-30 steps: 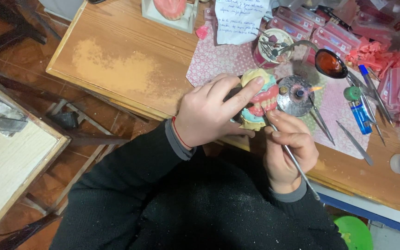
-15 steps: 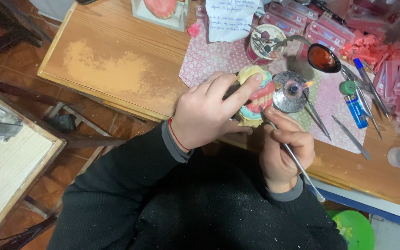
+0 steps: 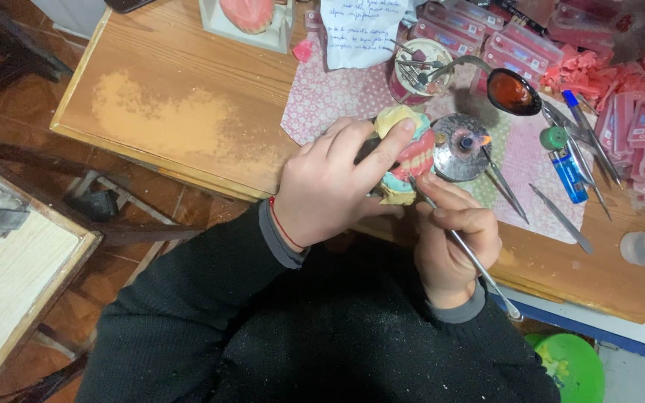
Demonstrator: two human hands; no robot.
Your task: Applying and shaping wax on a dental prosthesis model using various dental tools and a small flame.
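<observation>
My left hand [image 3: 337,183] grips a dental model [image 3: 409,153] with pink gums, white teeth and a yellowish plaster base, held over the near edge of the wooden table [image 3: 173,119]. My right hand [image 3: 453,239] holds a thin metal carving tool [image 3: 472,257] like a pen, its tip touching the model's lower side. Just right of the model a small round metal burner [image 3: 460,145] shows a tiny flame.
A patterned cloth [image 3: 322,97] covers the table's middle. On it lie metal instruments [image 3: 561,216], a blue lighter [image 3: 565,172], a ladle of red wax [image 3: 513,91], a jar of tools [image 3: 419,67], pink boxes [image 3: 636,127]. A green bowl [image 3: 572,366] sits below right.
Both hands and the model stay together; the tool tip has shifted slightly along the model. The view has drifted a little.
</observation>
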